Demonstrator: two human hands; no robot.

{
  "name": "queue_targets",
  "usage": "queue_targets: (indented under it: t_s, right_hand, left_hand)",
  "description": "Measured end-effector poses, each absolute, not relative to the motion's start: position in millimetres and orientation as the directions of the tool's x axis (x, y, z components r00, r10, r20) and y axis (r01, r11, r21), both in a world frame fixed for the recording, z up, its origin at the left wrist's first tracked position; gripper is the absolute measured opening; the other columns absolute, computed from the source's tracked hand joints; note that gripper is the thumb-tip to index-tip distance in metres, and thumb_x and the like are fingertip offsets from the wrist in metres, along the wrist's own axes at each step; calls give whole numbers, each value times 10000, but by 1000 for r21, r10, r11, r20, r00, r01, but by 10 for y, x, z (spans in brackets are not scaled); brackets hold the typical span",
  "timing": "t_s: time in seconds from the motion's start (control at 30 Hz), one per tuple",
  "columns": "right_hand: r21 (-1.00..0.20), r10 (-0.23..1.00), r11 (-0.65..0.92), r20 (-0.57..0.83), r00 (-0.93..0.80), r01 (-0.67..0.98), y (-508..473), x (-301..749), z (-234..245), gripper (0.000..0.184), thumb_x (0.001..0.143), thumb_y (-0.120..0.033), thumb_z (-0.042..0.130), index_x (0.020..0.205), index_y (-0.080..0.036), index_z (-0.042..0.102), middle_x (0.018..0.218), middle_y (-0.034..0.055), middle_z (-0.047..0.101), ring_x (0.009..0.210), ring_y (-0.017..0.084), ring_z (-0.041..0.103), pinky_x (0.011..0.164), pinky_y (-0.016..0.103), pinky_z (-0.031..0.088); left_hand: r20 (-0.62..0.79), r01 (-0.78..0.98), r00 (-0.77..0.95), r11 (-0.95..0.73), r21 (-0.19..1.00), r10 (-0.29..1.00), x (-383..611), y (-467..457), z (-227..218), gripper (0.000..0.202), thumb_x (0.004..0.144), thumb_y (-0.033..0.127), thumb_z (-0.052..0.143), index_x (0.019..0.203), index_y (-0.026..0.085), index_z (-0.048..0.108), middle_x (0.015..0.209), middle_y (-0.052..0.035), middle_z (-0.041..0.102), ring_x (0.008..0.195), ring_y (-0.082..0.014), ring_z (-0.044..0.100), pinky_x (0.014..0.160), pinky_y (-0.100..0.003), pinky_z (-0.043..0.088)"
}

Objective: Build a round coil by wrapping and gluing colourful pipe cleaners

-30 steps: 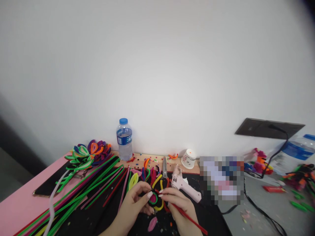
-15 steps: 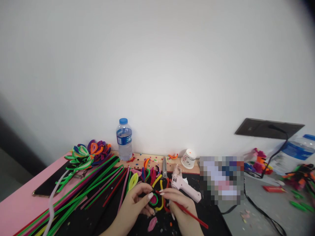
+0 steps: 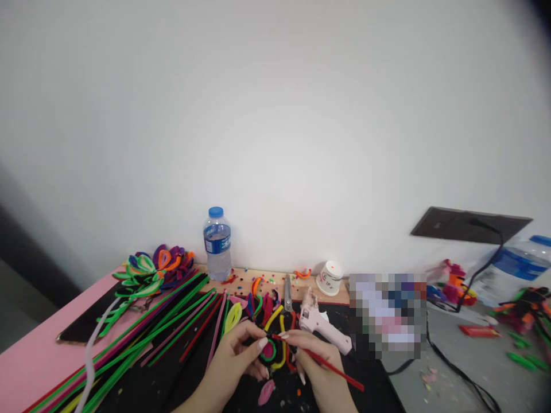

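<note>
My left hand [image 3: 236,360] pinches a small coil of pipe cleaner [image 3: 270,350], black outside with a green ring and a pink middle. A red pipe cleaner [image 3: 340,374] lies through the closed fingers of my right hand [image 3: 321,364]; one end meets the top of the coil, and the other sticks out down to the right. Close beyond the fingers are yellow pipe cleaner loops [image 3: 282,355] and scissors [image 3: 288,292], their handles partly hidden. A pink pipe cleaner loop [image 3: 266,392] rests on the black mat below my hands.
A pale pink glue gun [image 3: 325,330] lies right of my hands, near a white paper cup [image 3: 329,278]. Long pipe cleaners [image 3: 142,344], a multicoloured flower bunch [image 3: 157,267] and a water bottle [image 3: 217,244] stand left. A black cable [image 3: 456,364] crosses the grey table at right.
Both hands keep nearly the same place and grip. The red pipe cleaner's free end has dropped very slightly.
</note>
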State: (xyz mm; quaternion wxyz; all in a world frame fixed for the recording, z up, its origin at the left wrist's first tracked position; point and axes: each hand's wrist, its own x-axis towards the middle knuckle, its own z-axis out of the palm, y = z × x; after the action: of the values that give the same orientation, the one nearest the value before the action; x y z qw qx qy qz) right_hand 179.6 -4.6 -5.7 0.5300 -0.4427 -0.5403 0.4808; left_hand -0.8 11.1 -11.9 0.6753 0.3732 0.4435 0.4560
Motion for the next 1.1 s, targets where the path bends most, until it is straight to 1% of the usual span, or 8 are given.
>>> queue_targets:
  t_s: [0.4,0.5,0.6,0.7,0.8,0.9,1.0,1.1]
  right_hand:
    - [-958,959,277,270,-82,79,-75,1797,65,187,824,-213,619,856,-284,789,980,73,756,925,223,699,826,285,561]
    - [-941,944,322,312,-104,106,-78,1808,53,203,855,-229,591,879,-285,785,986,73,755,920,214,703,834,278,559]
    - [-923,929,364,348,-128,125,-71,1816,48,202,870,-262,583,890,-281,783,979,79,757,911,209,709,823,265,564]
    - [-905,912,404,389,-127,132,-66,1808,69,203,877,-299,580,895,-283,781,962,81,762,889,202,717,804,248,570]
    - [-895,901,428,412,-137,124,-67,1790,99,207,884,-311,574,896,-291,779,950,75,766,879,194,721,796,237,573]
    - [-884,891,450,435,-133,123,-69,1783,113,201,883,-303,578,893,-297,779,938,69,769,870,190,724,788,231,577]
    - [-878,888,458,443,-122,141,-70,1787,105,195,879,-280,584,891,-292,779,935,69,770,867,187,726,788,225,577]
    - [-878,890,454,440,-119,150,-67,1794,93,192,874,-258,589,884,-284,779,933,70,770,868,183,725,790,220,576]
  left_hand:
    - [-203,-243,206,251,937,957,-23,89,-91,378,651,464,756,774,164,561,548,45,588,423,-133,647,430,-203,501]
    - [-185,-258,203,235,937,962,-17,83,-75,376,654,456,757,803,171,562,686,26,613,424,-124,649,413,-200,487]
    - [-181,-281,189,230,932,965,-14,78,-72,403,643,447,767,880,196,559,820,21,606,417,-114,646,404,-207,485]
    - [-177,-274,187,224,935,966,-15,75,-72,417,649,450,760,925,204,567,824,23,598,430,-122,651,419,-220,496]
    - [-173,-255,209,225,940,962,-14,79,-76,380,666,457,744,882,182,592,817,5,619,451,-130,657,437,-223,499]
    - [-178,-252,212,229,940,961,-11,87,-87,362,671,451,742,866,178,606,812,-2,631,461,-136,661,448,-230,505]
    - [-178,-264,200,228,937,963,-11,86,-97,385,649,458,755,886,187,616,840,-5,631,459,-142,663,446,-242,513]
    - [-190,-263,182,234,936,965,-16,79,-99,404,631,466,764,891,191,623,817,1,630,447,-143,659,441,-246,518]
